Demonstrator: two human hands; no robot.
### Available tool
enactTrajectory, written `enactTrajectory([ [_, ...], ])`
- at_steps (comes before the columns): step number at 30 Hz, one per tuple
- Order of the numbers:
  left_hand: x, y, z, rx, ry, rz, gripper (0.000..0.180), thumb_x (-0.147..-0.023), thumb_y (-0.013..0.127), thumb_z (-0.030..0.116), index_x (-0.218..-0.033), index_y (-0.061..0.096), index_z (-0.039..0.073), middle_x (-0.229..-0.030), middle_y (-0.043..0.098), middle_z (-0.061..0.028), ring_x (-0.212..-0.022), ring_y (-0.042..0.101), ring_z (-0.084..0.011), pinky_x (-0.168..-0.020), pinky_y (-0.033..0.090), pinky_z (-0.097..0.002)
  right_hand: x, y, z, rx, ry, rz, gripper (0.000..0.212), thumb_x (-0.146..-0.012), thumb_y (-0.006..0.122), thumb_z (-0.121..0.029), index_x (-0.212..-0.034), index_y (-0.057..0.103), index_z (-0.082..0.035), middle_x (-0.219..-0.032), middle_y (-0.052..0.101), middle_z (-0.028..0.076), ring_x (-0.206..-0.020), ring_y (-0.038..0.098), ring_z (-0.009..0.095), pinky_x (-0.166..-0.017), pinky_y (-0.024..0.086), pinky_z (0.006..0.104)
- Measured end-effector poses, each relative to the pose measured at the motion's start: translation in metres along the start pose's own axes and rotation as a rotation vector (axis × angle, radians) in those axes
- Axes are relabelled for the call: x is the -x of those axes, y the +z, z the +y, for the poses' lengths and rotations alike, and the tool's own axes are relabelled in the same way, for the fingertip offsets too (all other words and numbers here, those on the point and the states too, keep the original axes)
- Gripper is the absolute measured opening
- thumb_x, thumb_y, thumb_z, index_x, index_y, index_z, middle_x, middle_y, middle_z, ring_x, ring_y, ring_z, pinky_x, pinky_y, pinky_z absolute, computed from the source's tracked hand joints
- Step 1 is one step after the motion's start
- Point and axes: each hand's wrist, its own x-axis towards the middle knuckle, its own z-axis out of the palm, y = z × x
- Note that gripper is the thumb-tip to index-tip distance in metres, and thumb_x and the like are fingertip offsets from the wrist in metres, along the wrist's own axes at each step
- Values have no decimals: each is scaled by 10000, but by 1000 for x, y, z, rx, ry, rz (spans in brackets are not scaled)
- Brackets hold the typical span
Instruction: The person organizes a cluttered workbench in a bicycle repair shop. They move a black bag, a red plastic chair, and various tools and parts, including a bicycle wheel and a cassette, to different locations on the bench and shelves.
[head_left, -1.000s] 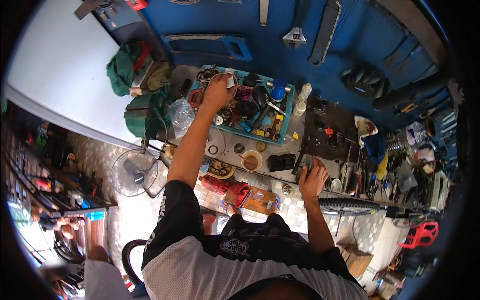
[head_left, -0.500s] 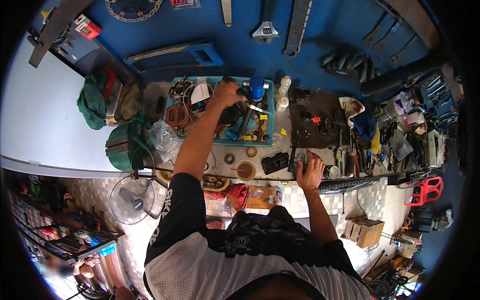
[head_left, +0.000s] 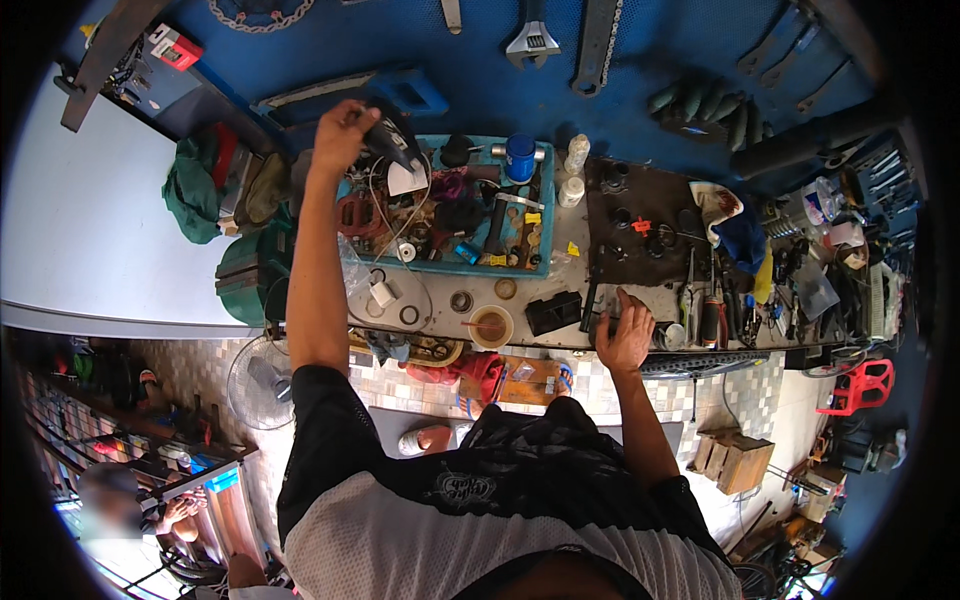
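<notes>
My left hand (head_left: 340, 138) is raised over the back left corner of a teal tray (head_left: 450, 266), fingers pinched on a black tapered object (head_left: 394, 140) with pale markings, whose kind I cannot make out. Under it, among jumbled parts in the tray, lie a white tag (head_left: 407, 178) and a thin pale cord. A blue can (head_left: 520, 158) and a dark-handled hammer-like tool (head_left: 497, 220) lie toward the tray's right side. My right hand (head_left: 626, 332) lies flat on the bench's front edge, fingers spread, beside a black bar and a black open box (head_left: 553, 313).
A cup of brown liquid (head_left: 491, 326) stands near the front edge. Two white bottles (head_left: 571, 190) are right of the tray. A dark mat (head_left: 630, 230) carries small parts; pliers and other tools (head_left: 712, 318) crowd the right. A fan (head_left: 262, 382) stands at lower left.
My left hand has moved left and away from the tray's middle, lifting the black object out over its back left corner. A plastic bag has shifted aside. My right hand stays on the bench edge.
</notes>
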Motion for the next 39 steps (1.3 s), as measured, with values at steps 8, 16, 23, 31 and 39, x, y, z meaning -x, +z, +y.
enactTrajectory([
  [8, 47, 22, -100, -453, -136, -617, 218, -1037, 718, 178, -1210, 726, 47, -969, 745, -42, -943, 649, -144, -877, 528, -338, -2, 0, -2, -9, -17, 18, 573, -943, 672, -282, -1478, 570, -106, -1302, 603, 167, -1180, 577, 389, -1016, 436, 524],
  [16, 47, 16, -98, -614, 104, -101, 478, -858, 852, 199, -1317, 729, 151, -1248, 720, -170, -1179, 682, -366, -1014, 544, -454, 0, 1, -1, 25, -10, 3, 584, -929, 677, -276, -1476, 575, -97, -1293, 601, 173, -1184, 573, 385, -1019, 436, 515],
  [23, 45, 69, -82, -1244, 393, -335, 759, -852, 839, 243, -1545, 533, 281, -1684, 352, -126, -1595, 251, -393, -1254, 322, -622, -1, -1, -2, 30, -10, -12, 595, -915, 682, -273, -1468, 579, -82, -1283, 600, 182, -1185, 571, 383, -1019, 437, 512],
  [31, -16, 32, -72, -1071, 517, -191, 493, -928, 630, 70, -1407, 596, 182, -1396, 663, -191, -1206, 688, -447, -974, 579, -592, -3, 0, -3, 4, -38, 7, 571, -909, 681, -268, -1448, 596, -100, -1275, 605, 169, -1162, 579, 386, -1005, 442, 512],
  [39, -25, -22, 13, -998, 393, -90, 342, -974, 601, 86, -1313, 594, 135, -1301, 716, -179, -1124, 702, -469, -913, 576, -606, 0, 0, -1, 17, -8, -12, 554, -902, 687, -258, -1430, 610, -107, -1252, 611, 164, -1143, 584, 389, -990, 451, 520],
])
